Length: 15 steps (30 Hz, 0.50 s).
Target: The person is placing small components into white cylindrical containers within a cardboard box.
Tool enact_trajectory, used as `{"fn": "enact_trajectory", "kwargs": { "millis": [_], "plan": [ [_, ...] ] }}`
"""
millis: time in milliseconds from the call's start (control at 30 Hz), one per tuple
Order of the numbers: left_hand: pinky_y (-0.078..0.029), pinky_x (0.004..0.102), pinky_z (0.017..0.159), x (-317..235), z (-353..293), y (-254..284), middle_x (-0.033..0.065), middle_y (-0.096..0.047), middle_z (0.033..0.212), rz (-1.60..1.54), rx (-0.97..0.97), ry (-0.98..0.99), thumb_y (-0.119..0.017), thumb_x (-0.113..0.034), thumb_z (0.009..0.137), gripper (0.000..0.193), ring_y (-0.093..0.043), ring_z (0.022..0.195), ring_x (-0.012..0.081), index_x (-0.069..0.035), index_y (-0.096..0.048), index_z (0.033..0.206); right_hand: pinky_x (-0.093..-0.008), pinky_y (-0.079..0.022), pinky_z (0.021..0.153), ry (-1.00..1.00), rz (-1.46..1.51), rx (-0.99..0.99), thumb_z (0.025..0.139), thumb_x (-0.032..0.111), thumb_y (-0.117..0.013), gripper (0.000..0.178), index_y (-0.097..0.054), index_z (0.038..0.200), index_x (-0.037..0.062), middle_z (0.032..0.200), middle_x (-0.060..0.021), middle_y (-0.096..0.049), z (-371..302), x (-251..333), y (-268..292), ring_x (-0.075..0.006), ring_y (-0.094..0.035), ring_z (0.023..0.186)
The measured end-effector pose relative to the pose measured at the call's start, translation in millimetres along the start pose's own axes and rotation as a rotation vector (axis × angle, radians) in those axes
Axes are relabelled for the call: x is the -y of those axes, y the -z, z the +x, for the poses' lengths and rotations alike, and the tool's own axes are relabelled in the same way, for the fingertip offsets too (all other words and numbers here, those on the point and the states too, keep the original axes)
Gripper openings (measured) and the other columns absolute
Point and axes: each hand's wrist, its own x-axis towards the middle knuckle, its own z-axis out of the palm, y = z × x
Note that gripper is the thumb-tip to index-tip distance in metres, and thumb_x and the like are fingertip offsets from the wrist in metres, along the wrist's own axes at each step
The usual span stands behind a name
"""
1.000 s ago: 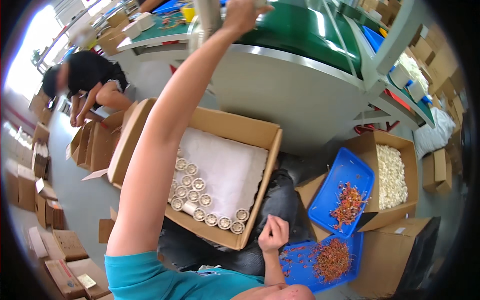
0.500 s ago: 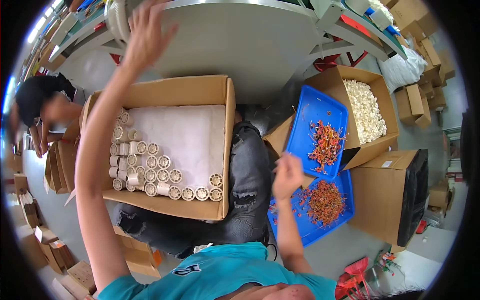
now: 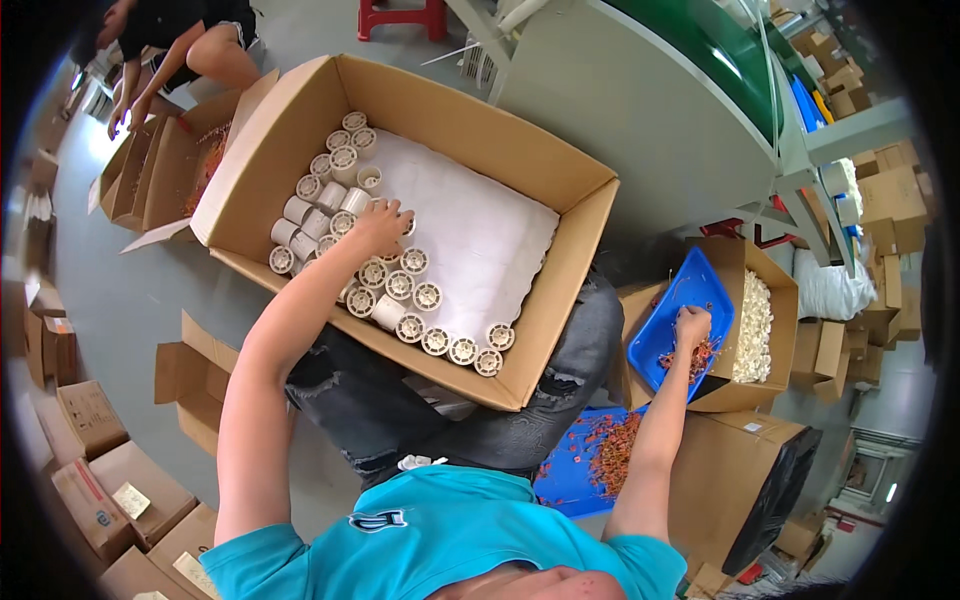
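Observation:
My left hand (image 3: pixel 380 228) is over the white plastic cylinders (image 3: pixel 400 285) in a large cardboard box (image 3: pixel 470 120). Its fingers are apart and bent down at the cylinders, touching or just above them; the palm side is hidden. The cylinders, with spoked round ends, fill the box's left and near sides on a white sheet (image 3: pixel 465 215). My right hand (image 3: pixel 692 325) is closed over the upper blue tray (image 3: pixel 655 345), at a pile of small red parts with thin wires (image 3: pixel 700 358). Whatever its fingers hold is too small to make out.
A second blue tray (image 3: pixel 560 485) holds more red-orange parts. Beside the upper tray stands a box of small cream-white pieces (image 3: pixel 752 330). A grey-sided bench (image 3: pixel 640 120) is ahead. Another person (image 3: pixel 185 45) works at open cartons on the far left; closed cartons (image 3: pixel 130 490) stand near left.
My left hand has come down from beyond the box's far side to the cylinders. My right hand has moved from beside the trays onto the upper one. The view has turned.

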Motion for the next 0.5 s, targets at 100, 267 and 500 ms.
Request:
{"fn": "enact_trajectory", "kwargs": {
  "millis": [100, 267, 500],
  "plan": [
    [-0.039, 0.0535, 0.105, 9, 5, -10, 0.0129, -0.048, 0.143, -0.118, -0.026, 0.049, -0.072, -0.051, 0.081, 0.075, -0.044, 0.131, 0.0381, -0.016, -0.046, 0.141, -0.0409, -0.055, 0.074, -0.189, 0.256, -0.057, 0.081, 0.01, -0.068, 0.026, -0.074, 0.103, -0.0013, 0.089, -0.0202, -0.074, -6, 9, 15, -0.0333, -0.072, 0.08],
    [-0.037, 0.0526, 0.105, 8, 10, 2, 0.0085, -0.065, 0.121, -0.071, -0.054, 0.074, -0.074, -0.048, 0.078, 0.061, -0.052, 0.124, 0.0335, -0.015, -0.06, 0.126, -0.0321, -0.054, 0.072, -0.159, 0.517, -0.181, 0.087, 0.006, -0.066, 0.025, -0.071, 0.108, -0.0055, 0.097, -0.018, -0.073, -42, 32, 84, -0.0201, -0.069, 0.083],
    [-0.035, 0.0547, 0.104, -11, -11, 70, 0.0117, -0.072, 0.098, -0.189, -0.301, 0.108, -0.071, -0.052, 0.074, 0.056, -0.059, 0.113, 0.031, -0.013, -0.067, 0.114, -0.0261, -0.053, 0.066, -0.108, 0.775, -0.313, 0.094, 0.001, -0.059, 0.043, -0.051, 0.136, -0.0029, 0.091, -0.0085, -0.064, -111, 52, 137, -0.0141, -0.064, 0.077]
  ]
}}
